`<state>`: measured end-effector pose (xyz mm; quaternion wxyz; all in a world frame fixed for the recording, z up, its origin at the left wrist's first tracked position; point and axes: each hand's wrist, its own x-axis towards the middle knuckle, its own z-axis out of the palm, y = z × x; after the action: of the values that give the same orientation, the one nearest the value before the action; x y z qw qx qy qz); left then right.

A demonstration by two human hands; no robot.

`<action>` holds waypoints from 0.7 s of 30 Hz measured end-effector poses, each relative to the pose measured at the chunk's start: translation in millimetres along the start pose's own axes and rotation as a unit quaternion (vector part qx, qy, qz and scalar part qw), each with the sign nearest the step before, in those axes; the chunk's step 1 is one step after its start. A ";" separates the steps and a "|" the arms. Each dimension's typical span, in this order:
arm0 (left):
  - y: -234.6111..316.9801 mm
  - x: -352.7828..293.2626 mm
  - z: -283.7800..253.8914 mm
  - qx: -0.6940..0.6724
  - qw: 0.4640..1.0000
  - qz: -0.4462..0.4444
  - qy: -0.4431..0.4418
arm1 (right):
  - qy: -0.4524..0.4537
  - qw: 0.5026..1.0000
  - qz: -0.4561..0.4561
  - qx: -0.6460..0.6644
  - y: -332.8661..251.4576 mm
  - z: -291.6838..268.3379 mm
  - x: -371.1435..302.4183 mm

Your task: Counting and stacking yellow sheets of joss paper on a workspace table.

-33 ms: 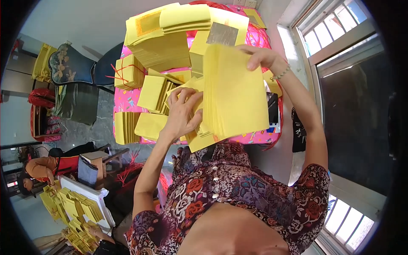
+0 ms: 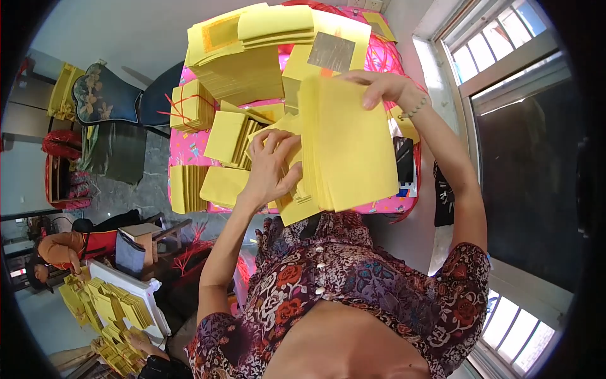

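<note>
A thick sheaf of yellow paper sheets (image 2: 356,148) stands raised over the near part of the table, its layered edges toward my left hand. At its upper right corner my right hand (image 2: 382,88) is closed on it, thumb in front and fingers behind. My left hand (image 2: 268,167) is bent with curled fingers against folded yellow paper (image 2: 295,207) just left of the sheaf; part of its grip is hidden. Left of that hand lie a bundle of folded paper (image 2: 225,138) and a flat yellow packet (image 2: 224,187).
Tall paper stacks (image 2: 249,76) fill the back of the pink table (image 2: 192,148). A red-tied bundle (image 2: 191,107) and another stack (image 2: 188,189) line its left side. A black item (image 2: 404,158) lies at right, near the window (image 2: 524,158). Another person (image 2: 76,246) sits at lower left.
My right hand has moved slightly left and down, and the sheaf has shifted and tilted a little with it. My left hand stays in place.
</note>
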<state>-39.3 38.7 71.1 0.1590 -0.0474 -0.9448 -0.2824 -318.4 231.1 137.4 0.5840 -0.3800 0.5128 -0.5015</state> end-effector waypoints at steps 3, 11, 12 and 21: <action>-3.6 -1.5 4.1 -0.047 0.998 -0.014 0.040 | -0.068 0.996 0.040 -0.038 3.9 11.2 27.6; -12.9 -10.6 22.4 -0.116 0.987 -0.043 0.106 | -0.118 0.983 0.134 -0.035 0.3 17.1 58.1; -13.9 -12.0 24.2 -0.121 0.986 -0.039 0.111 | -0.109 0.985 0.131 -0.023 1.3 17.2 59.5; -8.3 -11.0 29.2 -0.349 0.921 -0.145 0.092 | -0.051 0.984 0.167 -0.039 33.1 2.3 73.9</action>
<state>-38.4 47.8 40.1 0.1754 0.0641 -0.7644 -0.6171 -311.8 165.7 90.0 0.6694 -0.3370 0.5578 -0.3565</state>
